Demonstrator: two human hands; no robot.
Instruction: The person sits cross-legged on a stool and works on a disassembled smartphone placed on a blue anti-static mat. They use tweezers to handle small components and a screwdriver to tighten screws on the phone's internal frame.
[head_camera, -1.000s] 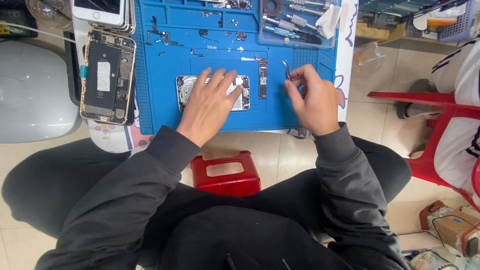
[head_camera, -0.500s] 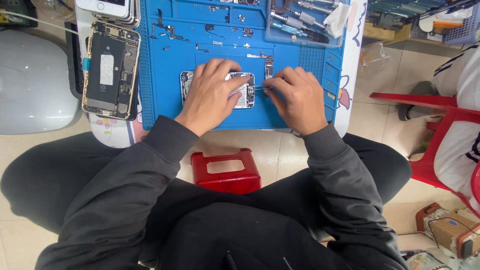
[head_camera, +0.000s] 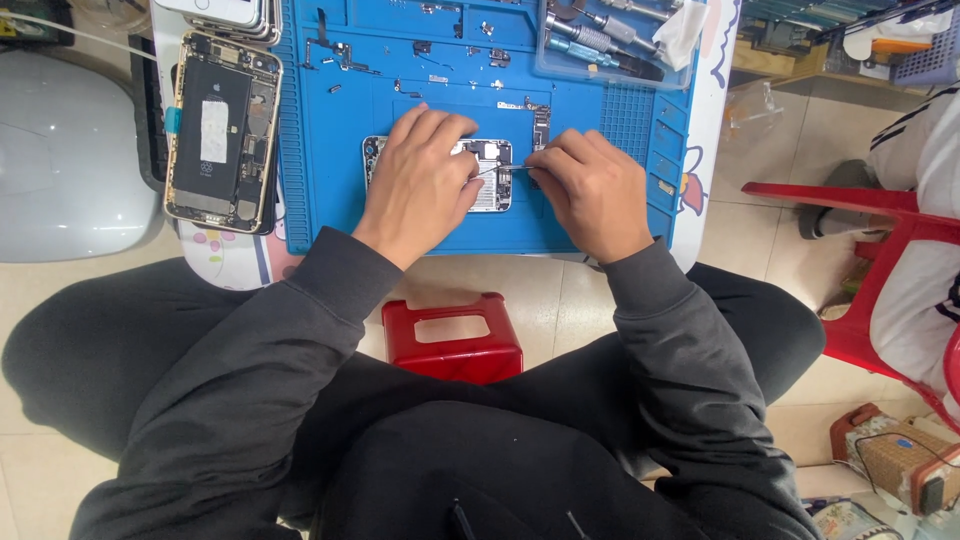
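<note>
— On the blue mat, mid-bench: opened phone, pinned flat under left hand.
— And right hand?
— Just beside, pinching thin tweezers, tips touching the phone.

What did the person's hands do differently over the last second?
The right hand, raised at the mat's right side with thin tweezers a second ago, came down and left, putting the tip on the opened phone. The left hand stayed pressed flat on that phone. The blue mat, the other opened phone and the red stool kept their places.
</note>
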